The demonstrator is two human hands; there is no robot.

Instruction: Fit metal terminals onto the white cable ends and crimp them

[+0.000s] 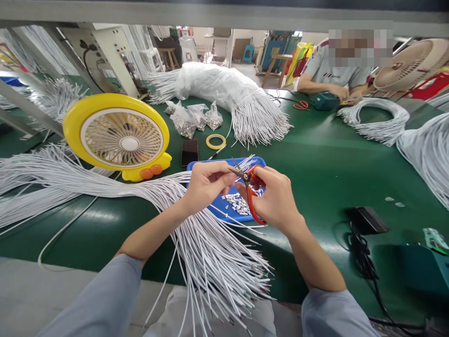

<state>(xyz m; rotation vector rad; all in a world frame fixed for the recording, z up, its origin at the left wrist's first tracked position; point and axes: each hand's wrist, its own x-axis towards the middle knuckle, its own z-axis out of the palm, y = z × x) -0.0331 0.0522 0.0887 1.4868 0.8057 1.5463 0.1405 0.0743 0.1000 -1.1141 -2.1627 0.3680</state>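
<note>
In my right hand is a pair of scissors with orange handles, its dark blades parted and pointing left. My left hand is closed in a pinch right at the blade tips; whatever lies between the fingers is too small to make out. Both hands are above a blue tray that holds small silvery connectors and some white wire ends. A large bundle of white cables runs under my left forearm and fans out over the table's front edge.
A yellow duck-shaped fan stands at left. Beyond the tray lie a phone, a tape roll, bags of metal parts and a plastic-wrapped cable bundle. A black adapter sits at right. A co-worker works across the table.
</note>
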